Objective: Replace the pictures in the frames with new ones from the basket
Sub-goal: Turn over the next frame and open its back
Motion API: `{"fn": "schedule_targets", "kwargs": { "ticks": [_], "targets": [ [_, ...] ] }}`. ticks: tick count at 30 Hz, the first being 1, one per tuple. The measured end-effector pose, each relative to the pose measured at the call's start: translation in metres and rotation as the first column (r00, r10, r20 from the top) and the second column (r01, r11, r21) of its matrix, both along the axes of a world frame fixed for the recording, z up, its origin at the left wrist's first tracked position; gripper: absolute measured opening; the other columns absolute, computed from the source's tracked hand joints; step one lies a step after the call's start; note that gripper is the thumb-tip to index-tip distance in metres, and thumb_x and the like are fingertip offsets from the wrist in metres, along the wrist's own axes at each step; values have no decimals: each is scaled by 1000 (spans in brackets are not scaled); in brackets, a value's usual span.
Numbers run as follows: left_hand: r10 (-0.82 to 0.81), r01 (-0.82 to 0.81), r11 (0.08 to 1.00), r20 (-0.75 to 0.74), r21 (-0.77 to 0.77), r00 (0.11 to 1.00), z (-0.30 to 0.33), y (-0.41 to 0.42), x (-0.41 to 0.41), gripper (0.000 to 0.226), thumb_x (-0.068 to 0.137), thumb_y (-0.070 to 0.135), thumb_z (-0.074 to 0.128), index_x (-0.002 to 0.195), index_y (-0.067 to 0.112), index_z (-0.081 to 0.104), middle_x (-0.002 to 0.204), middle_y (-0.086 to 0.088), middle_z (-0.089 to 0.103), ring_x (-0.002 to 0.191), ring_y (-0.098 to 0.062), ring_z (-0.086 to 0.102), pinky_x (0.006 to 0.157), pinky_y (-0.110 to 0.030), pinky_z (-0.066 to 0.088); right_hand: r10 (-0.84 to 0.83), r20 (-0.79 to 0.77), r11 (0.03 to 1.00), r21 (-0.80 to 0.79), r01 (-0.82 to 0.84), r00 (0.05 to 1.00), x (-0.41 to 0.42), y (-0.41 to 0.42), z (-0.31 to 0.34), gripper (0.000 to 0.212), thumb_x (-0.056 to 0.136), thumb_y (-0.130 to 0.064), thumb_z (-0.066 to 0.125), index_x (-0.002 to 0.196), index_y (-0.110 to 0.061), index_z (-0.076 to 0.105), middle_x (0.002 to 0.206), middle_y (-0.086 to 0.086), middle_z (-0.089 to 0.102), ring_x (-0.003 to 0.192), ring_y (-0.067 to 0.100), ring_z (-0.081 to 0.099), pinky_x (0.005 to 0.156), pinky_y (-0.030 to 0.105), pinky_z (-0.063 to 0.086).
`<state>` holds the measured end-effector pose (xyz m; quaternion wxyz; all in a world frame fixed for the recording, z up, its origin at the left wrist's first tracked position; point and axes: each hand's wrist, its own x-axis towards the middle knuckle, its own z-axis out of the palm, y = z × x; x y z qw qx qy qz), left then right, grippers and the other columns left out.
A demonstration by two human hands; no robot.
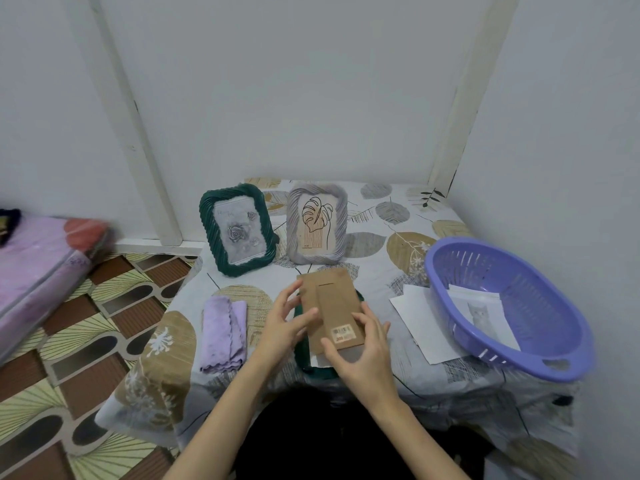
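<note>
left hand (289,318) and right hand (360,344) pinch brown backing board (332,306) by its edges | over dark green frame (300,344) face-down on tabletop (398,244) | likely closing it | basket (512,306) right, picture inside

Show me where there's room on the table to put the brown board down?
Bare cloth lies behind the basket, right of the grey frame, and between the purple cloth and green frame. The middle is crowded: both hands hold the board; papers sit beside.
</note>
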<state>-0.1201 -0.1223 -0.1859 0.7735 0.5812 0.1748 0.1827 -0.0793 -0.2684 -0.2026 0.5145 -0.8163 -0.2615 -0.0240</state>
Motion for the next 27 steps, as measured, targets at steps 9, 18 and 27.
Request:
{"fn": "schedule_targets", "kwargs": {
  "ticks": [9, 18, 27],
  "targets": [
    [222, -215, 975, -175, 60, 959, 10, 43, -17, 61, 83, -22, 37, 135, 11, 39, 127, -12, 47, 96, -18, 54, 70, -27, 54, 58, 1, 913, -405, -53, 998, 22, -12, -17, 99, 64, -86, 10, 142, -27, 30, 155, 4, 14, 143, 19, 8, 114, 44, -7],
    [260, 37, 816, -423, 577, 868, -8, 68, -19, 52, 85, 13, 64, 133, 9, 41, 132, -16, 46, 115, -28, 49, 96, -35, 41, -116, 201, 692, -686, 225, 973, 41, -27, -10, 39, 95, -32, 36, 134, -32, 43, 117, -2, 59, 112, 23, 45, 86, 39, 26],
    [350, 243, 567, -498, 787, 793, -28, 65, -8, 44, 91, 27, 54, 132, 13, 45, 131, -19, 46, 124, -34, 37, 106, -37, 27, -132, 187, 738, -636, 223, 973, 44, -36, -5, 39, 93, -23, 39, 130, -31, 49, 103, 1, 68, 105, 24, 53, 75, 36, 19]
  ]
}}
